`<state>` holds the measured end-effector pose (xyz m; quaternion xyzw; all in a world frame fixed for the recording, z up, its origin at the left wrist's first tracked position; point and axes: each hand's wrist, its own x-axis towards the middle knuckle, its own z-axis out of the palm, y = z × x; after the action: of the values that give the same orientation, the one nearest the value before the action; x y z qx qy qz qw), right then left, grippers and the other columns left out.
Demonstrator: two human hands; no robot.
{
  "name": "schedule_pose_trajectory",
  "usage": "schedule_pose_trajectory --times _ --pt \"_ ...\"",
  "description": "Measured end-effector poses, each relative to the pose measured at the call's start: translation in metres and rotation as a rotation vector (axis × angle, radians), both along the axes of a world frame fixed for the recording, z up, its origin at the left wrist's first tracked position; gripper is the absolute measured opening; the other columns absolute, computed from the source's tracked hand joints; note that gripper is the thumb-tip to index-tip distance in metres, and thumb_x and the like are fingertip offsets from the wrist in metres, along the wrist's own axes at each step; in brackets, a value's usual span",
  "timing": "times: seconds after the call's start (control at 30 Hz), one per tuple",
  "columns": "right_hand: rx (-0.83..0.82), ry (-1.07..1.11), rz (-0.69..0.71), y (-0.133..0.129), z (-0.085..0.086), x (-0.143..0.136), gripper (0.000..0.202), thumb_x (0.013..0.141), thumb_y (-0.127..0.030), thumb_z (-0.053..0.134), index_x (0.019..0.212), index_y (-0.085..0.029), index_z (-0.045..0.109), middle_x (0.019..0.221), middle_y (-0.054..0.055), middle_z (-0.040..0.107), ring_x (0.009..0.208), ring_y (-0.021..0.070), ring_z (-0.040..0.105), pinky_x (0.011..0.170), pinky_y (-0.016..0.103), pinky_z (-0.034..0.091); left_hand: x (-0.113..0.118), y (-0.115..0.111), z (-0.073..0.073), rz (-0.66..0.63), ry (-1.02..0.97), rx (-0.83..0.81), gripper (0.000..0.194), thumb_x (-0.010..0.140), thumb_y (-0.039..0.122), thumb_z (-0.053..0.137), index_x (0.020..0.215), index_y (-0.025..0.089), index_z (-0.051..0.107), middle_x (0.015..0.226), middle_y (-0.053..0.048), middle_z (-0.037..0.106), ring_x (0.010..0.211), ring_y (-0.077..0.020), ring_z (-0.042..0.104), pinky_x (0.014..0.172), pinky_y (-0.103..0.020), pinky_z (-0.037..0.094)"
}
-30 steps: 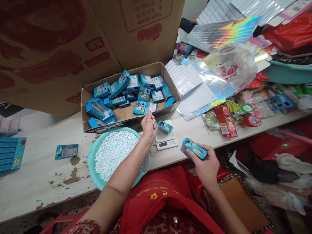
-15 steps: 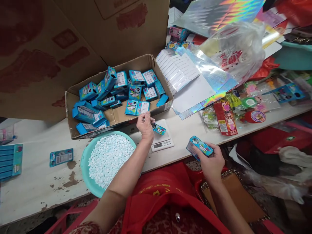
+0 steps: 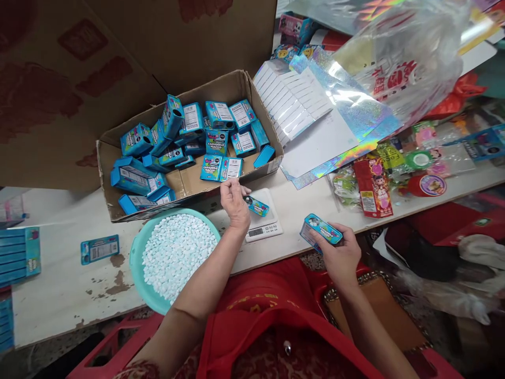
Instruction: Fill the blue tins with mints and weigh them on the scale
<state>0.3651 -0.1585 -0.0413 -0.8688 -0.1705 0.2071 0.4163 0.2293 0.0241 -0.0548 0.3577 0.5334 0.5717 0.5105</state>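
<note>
My left hand (image 3: 235,204) is closed, fingertips bunched beside the left end of a small blue candy box (image 3: 258,207). What is between those fingers, if anything, is hidden. That box rests on a white digital scale (image 3: 263,230), its dark end opening close to my thumb. My right hand (image 3: 341,255) grips another blue candy box (image 3: 325,229) over the table's front edge. White pieces show at its top window. Left of my left forearm, a turquoise basin (image 3: 136,273) holds small white and pale blue candies (image 3: 177,252).
Behind the basin and scale stands a cardboard tray (image 3: 185,192) with several blue boxes. Holographic sheets (image 3: 351,105) and a clear plastic bag (image 3: 410,68) lie back right. A red package (image 3: 373,187) lies among other packets. A flat blue box (image 3: 100,249) lies on the left.
The view has shifted slightly, so the tray and the sheets appear a little higher. Both hands keep nearly the same pose, and the box stays on the scale.
</note>
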Motion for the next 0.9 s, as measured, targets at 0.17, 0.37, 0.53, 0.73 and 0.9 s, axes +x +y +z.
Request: schedule_pose_trajectory --times 0.17,0.37,0.53,0.73,0.9 --pt "0.001 0.012 -0.002 0.000 0.000 -0.001 0.048 0.057 -0.048 0.079 0.091 -0.017 0.064 0.081 0.004 0.066 0.069 0.0183 0.059 0.066 0.035 0.053 0.000 -0.002 -0.002 -0.019 -0.013 0.054 0.020 0.088 0.040 0.058 0.084 0.021 0.055 0.054 0.006 0.044 0.053 -0.0092 0.047 0.060 -0.022 0.043" --pt "-0.015 0.034 -0.008 -0.004 -0.002 -0.002 0.049 0.056 -0.047 0.079 0.092 -0.016 0.065 0.081 0.004 0.066 0.069 0.0181 0.058 0.067 0.036 0.053 -0.003 -0.004 -0.004 -0.076 0.034 0.076 0.018 0.088 0.038 0.056 0.085 0.021 0.058 0.058 0.004 0.046 0.057 -0.0098 0.047 0.063 -0.022 0.042" --pt "0.004 0.060 -0.007 -0.006 -0.004 -0.004 0.050 0.055 -0.048 0.078 0.091 -0.016 0.065 0.080 0.004 0.066 0.068 0.0179 0.058 0.066 0.035 0.052 -0.004 -0.006 -0.001 -0.116 0.041 0.079 0.017 0.088 0.038 0.057 0.084 0.021 0.060 0.061 0.003 0.048 0.060 -0.0103 0.048 0.065 -0.022 0.042" --pt "-0.003 0.059 0.019 -0.010 -0.012 -0.003 0.051 0.057 -0.050 0.078 0.093 -0.017 0.064 0.083 0.004 0.066 0.071 0.0184 0.058 0.070 0.037 0.052 -0.005 -0.009 0.000 -0.174 0.069 0.058 0.015 0.086 0.037 0.059 0.086 0.022 0.062 0.065 0.001 0.050 0.063 -0.0116 0.048 0.067 -0.022 0.042" --pt "-0.002 0.067 0.027 -0.011 -0.015 -0.004 0.053 0.057 -0.051 0.078 0.094 -0.016 0.064 0.084 0.004 0.066 0.072 0.0187 0.059 0.071 0.037 0.051 -0.007 -0.008 -0.001 -0.190 0.105 0.023 0.014 0.084 0.036 0.060 0.084 0.022 0.065 0.067 0.001 0.050 0.064 -0.0121 0.049 0.067 -0.022 0.042"
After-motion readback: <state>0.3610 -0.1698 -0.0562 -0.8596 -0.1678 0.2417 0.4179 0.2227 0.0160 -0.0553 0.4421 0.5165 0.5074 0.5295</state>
